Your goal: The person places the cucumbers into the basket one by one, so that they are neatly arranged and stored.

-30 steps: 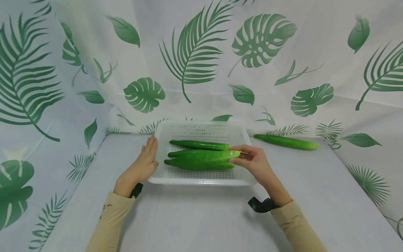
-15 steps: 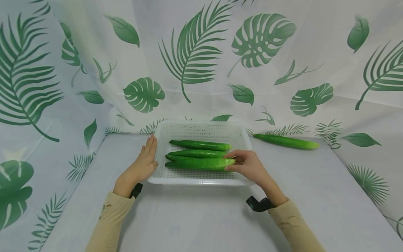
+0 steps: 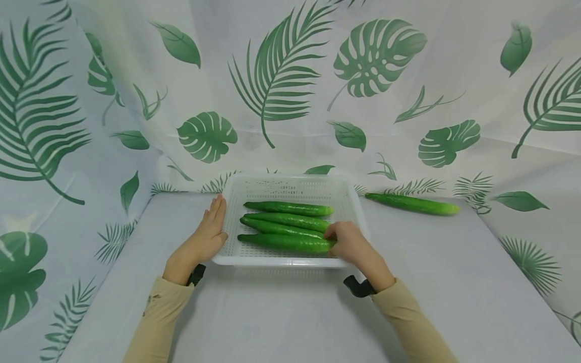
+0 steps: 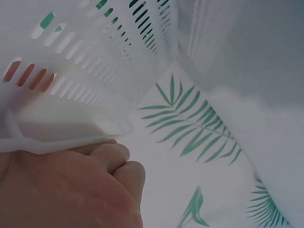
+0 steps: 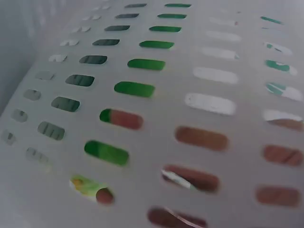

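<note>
A white slotted plastic basket [image 3: 286,261] stands on the table with several green cucumbers lying lengthwise in it. My right hand [image 3: 356,247] reaches over the right side and holds the light end of the front cucumber [image 3: 281,243]; the fingertips are partly hidden. Just behind it lie two more cucumbers, one a middle cucumber [image 3: 277,228], then the back cucumber [image 3: 289,208]. With fingers straight, my left hand [image 3: 206,232] rests on the basket's left side; the left wrist view has this hand [image 4: 80,190] against the rim. Through the slots, the right wrist view catches green skin and fingers.
Another cucumber [image 3: 412,204] lies on the table to the right of the basket, near the back. A white cloth with green leaf prints [image 3: 290,65] hangs behind and beside the pale table [image 3: 281,312].
My right hand has moved toward me and lower with its cucumber, which now lies at the front of the basket. The cucumbers behind it show more separately. The left hand stays put.
</note>
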Tool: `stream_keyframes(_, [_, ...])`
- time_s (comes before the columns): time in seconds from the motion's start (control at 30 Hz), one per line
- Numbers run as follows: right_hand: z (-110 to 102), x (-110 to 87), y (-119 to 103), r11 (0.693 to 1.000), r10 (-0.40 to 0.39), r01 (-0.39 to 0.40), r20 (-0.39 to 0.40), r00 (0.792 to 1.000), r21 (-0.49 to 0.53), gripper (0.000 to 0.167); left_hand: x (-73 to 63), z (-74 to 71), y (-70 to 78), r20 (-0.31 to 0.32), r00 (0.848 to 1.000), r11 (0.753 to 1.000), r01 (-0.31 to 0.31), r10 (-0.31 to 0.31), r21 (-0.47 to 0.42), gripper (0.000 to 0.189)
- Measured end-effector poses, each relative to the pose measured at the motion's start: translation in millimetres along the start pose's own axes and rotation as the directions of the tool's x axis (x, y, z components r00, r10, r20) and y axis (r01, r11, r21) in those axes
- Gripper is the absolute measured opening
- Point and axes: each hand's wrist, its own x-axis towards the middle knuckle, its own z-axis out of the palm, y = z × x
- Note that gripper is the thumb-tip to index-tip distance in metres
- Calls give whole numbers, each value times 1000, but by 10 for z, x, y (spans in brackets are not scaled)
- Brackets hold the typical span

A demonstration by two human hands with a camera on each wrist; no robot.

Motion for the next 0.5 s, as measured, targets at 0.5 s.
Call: stream_keyframes(0.5, [39,86,-37,987,132,-124,73,989,-104,29,-14,-1,6,-2,1000,1000,-3,3,-3,78])
